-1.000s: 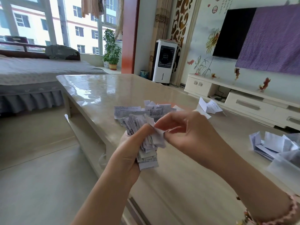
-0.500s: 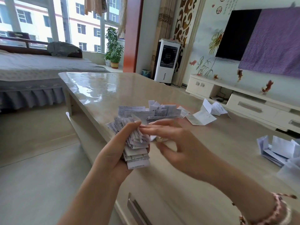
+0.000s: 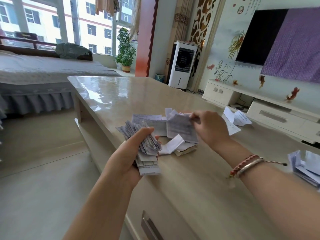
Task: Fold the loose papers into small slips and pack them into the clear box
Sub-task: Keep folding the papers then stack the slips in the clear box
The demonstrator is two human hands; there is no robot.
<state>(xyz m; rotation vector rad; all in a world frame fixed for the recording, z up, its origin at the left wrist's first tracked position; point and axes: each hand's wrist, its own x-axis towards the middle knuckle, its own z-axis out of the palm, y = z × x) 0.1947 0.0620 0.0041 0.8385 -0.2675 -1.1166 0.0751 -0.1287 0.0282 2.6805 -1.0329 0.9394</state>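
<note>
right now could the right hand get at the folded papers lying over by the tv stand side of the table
Probably yes. The right hand is pinching a loose sheet from the pile, and the folded papers lie just beyond it on bare table top with nothing between. It would likely need to drop the sheet first.

daylight came in through the window (image 3: 52,23) at upper left, room was bright. strong glare streaked the glossy table (image 3: 107,94) on its far left end. shadows were soft and faint. wide-angle bend showed at the edges, verticals leaned. papers (image 3: 304,163) at the right edge were smeared with blur; centre was fairly sharp.
</note>
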